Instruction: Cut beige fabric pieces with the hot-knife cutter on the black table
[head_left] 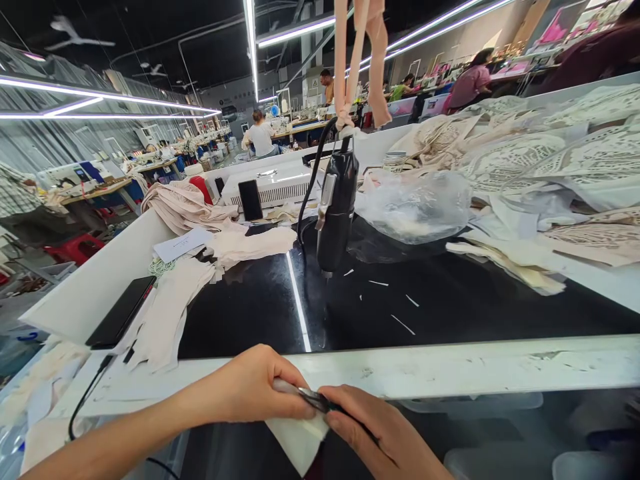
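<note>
My left hand [265, 390] is closed in a pinch on a cream piece of fabric [296, 445], just over the near edge of the table. The fabric hangs down below my fingers. In my right hand [367, 423] is a small pair of scissors [315, 399] with dark handles, its metal blades reaching to the fabric by my left fingertips. Whether the blades are apart is too small to tell. Beyond my hands, a black handheld power tool [336, 207] hangs tip down from peach fabric strips [350, 67].
Thin white scraps lie on the black tabletop [240, 313]. Cut fabric pieces [167, 310], a black phone [123, 313] and a paper label [183, 245] lie left. A clear plastic bag [415, 207] and heaped lace-cut fabric [530, 160] are right. People sit at sewing tables behind.
</note>
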Tool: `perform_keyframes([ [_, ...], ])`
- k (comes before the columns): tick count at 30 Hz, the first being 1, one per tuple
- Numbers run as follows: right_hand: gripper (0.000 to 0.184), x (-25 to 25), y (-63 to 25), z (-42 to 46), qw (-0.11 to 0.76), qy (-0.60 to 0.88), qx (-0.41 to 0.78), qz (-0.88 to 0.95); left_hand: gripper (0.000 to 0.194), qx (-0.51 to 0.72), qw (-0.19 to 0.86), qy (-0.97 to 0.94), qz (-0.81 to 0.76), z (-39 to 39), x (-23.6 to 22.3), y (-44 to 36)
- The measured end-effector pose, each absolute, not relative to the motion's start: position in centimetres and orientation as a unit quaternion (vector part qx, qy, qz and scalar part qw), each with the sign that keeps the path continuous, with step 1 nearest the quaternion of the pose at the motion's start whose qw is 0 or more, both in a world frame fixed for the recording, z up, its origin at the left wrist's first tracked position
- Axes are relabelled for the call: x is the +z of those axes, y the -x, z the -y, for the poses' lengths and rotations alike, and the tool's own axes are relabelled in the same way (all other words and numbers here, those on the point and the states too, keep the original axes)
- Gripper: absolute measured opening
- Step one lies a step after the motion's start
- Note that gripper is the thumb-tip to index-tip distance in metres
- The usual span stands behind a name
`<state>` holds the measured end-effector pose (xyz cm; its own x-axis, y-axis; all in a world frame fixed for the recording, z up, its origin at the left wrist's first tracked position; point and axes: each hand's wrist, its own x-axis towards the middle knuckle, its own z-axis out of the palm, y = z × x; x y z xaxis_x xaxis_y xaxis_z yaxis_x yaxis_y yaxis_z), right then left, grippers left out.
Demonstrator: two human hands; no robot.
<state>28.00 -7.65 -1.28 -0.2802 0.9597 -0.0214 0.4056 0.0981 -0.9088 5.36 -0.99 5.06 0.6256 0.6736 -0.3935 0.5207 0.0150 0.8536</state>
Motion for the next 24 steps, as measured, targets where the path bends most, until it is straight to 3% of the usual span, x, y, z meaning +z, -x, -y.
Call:
perform_keyframes([
  [14, 0.040, -0.84, -27.68, 7.64, 0.324, 0.504, 0.440, 0.669, 0.025, 0.053, 0.571, -0.689, -0.443, 0.99, 5.02, -5.38],
  [24, 0.047, -0.66, -28.57, 7.90, 0.376, 0.550, 0.446, 0.598, 0.030, 0.090, 0.559, -0.691, -0.450, 0.87, 4.51, -5.21],
])
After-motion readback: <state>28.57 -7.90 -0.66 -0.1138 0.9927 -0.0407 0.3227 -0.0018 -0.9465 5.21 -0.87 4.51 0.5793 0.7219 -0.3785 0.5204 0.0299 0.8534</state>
